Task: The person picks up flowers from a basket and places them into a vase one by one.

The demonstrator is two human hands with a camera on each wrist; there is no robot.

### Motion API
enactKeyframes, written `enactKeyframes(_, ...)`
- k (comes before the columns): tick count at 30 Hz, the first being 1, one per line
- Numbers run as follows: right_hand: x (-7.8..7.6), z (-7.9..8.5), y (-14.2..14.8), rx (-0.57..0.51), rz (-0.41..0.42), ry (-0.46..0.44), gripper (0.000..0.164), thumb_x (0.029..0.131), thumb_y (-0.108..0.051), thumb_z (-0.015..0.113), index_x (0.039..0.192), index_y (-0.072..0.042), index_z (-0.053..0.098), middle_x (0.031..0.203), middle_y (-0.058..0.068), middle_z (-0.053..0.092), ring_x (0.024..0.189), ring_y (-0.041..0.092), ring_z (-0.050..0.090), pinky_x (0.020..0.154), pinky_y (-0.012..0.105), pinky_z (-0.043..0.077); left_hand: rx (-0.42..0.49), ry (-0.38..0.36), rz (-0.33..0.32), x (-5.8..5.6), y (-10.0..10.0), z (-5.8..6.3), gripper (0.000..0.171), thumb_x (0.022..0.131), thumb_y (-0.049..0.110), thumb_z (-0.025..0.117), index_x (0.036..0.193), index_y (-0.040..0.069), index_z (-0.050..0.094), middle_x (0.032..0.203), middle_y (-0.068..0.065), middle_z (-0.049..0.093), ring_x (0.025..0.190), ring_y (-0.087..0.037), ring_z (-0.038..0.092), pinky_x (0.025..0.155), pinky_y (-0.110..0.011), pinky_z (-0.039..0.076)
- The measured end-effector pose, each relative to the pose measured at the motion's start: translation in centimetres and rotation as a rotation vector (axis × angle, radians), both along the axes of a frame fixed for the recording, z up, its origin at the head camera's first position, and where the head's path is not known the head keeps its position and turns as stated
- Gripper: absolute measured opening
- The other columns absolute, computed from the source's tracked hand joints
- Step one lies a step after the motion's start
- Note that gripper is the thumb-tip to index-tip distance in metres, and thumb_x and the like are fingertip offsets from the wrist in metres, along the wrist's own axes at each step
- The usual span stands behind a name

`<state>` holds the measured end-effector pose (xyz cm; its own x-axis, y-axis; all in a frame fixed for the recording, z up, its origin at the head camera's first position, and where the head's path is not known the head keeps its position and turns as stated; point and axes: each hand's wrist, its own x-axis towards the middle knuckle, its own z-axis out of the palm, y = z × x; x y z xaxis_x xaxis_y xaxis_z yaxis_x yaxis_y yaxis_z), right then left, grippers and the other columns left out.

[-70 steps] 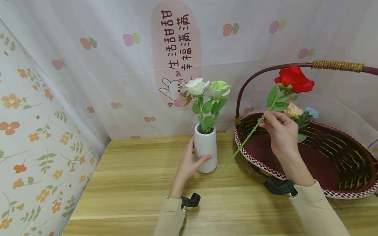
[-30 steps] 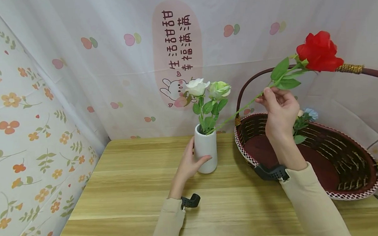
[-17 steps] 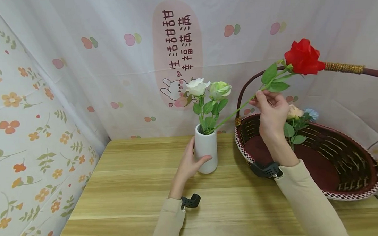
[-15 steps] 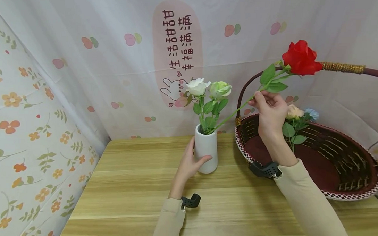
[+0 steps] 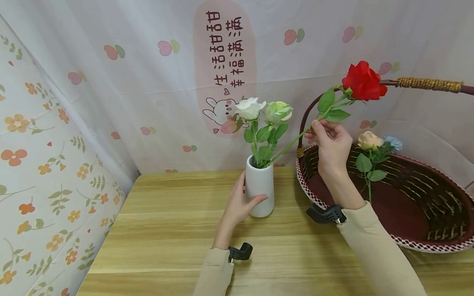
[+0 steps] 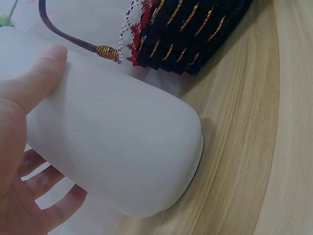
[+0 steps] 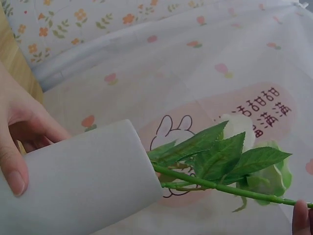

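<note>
My left hand [image 5: 240,202] grips the white vase [image 5: 260,186] low on its side, thumb across the front, fingers round the back. The vase stands upright on the table and bears a white rose [image 5: 249,108] and a pale green rose [image 5: 278,112]. Up to the right, my right hand [image 5: 333,147] pinches the stem of a red rose [image 5: 364,81] just below its leaves. That rose leans to the right, and the lower end of its green stem [image 7: 220,187] passes over the rim into the vase mouth; the tip is hidden inside.
A dark woven basket [image 5: 405,240] with white lace trim and a tall handle [image 5: 428,84] stands on the right of the wooden table [image 5: 165,237]. In it lie a peach rose [image 5: 369,140] and a blue flower [image 5: 393,144]. A printed curtain [image 5: 148,90] hangs behind.
The red rose has come out over the basket, its stem end moving to the vase mouth, then in. Over the last second the right hand has moved left and down. The left hand stays put.
</note>
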<state>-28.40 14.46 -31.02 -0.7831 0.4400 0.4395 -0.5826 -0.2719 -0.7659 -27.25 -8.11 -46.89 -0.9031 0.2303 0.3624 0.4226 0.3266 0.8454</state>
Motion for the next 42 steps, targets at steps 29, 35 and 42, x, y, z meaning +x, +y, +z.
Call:
enactKeyframes(29, -0.6, -2.3, -3.2, 0.14, 0.052, -0.098, 0.014, 0.093, -0.003, 0.071, 0.103, 0.005, 0.065, 0.087, 0.006, 0.066, 0.07, 0.013, 0.068, 0.074, 0.026, 0.059, 0.002, 0.005, 0.002, 0.0, 0.0, 0.1, 0.091, 0.086, 0.036, 0.082, 0.158, 0.019, 0.028, 0.152, -0.008, 0.042, 0.135, -0.024, 0.045, 0.105, -0.047, 0.044)
enactKeyframes(35, -1.0, -3.0, -3.6, 0.193, 0.044, -0.112, 0.014, 0.094, -0.004, 0.07, 0.104, 0.006, 0.066, 0.086, 0.003, 0.067, 0.069, 0.012, 0.068, 0.074, 0.026, 0.059, 0.001, 0.005, 0.005, 0.0, 0.1, 0.0, 0.09, 0.086, 0.035, 0.082, 0.158, 0.019, 0.029, 0.151, -0.007, 0.043, 0.134, -0.023, 0.046, 0.105, -0.046, 0.044)
enactKeyframes(42, -1.4, -3.9, -4.0, 0.249, 0.044, -0.132, 0.018, 0.094, -0.002, 0.067, 0.108, 0.011, 0.067, 0.083, -0.004, 0.069, 0.067, 0.008, 0.069, 0.073, 0.025, 0.058, -0.001, -0.002, 0.008, 0.0, 0.1, 0.1, 0.091, 0.086, 0.037, 0.082, 0.158, 0.02, 0.029, 0.152, -0.007, 0.043, 0.135, -0.023, 0.045, 0.105, -0.046, 0.044)
